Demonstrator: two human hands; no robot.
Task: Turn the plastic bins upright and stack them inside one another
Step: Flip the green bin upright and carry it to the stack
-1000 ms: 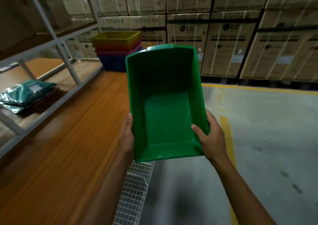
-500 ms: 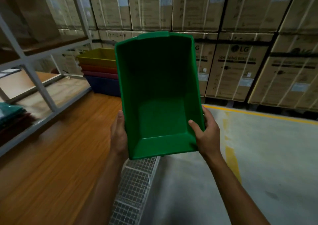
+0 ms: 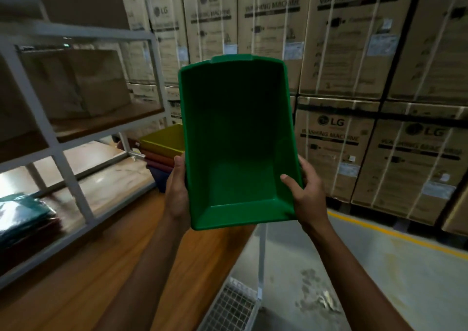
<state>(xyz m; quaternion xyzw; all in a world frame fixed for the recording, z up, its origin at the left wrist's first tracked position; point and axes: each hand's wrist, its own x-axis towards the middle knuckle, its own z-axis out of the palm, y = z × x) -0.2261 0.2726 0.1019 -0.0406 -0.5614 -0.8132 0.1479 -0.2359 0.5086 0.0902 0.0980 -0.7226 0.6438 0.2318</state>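
Below your forearms, a wire mesh basket (image 3: pixel 233 308) sits off the edge of the tabletop (image 3: pixel 101 267). Your left hand (image 3: pixel 178 191) clasps the left wall of the green bin (image 3: pixel 235 140) near its closest corner, palm on the outside and fingers hidden behind it. Your right hand (image 3: pixel 307 199) grips the opposite wall, thumb hooked over the rim into the inside. Holding both walls at the near end probably gives you control of the tilt. The bin hangs in the air between your hands, its mouth tipped toward you and its floor away, so it is not yet level. Just beyond your left hand, the stack of bins (image 3: pixel 162 148) rests on the tabletop, yellow on top, partly hidden by the green one. Carrying the bin this high looks meant to clear that yellow rim before lowering in. Left of that hand stands a shelf frame (image 3: pixel 63 153); far beyond both hands rise cartons (image 3: pixel 342 52).
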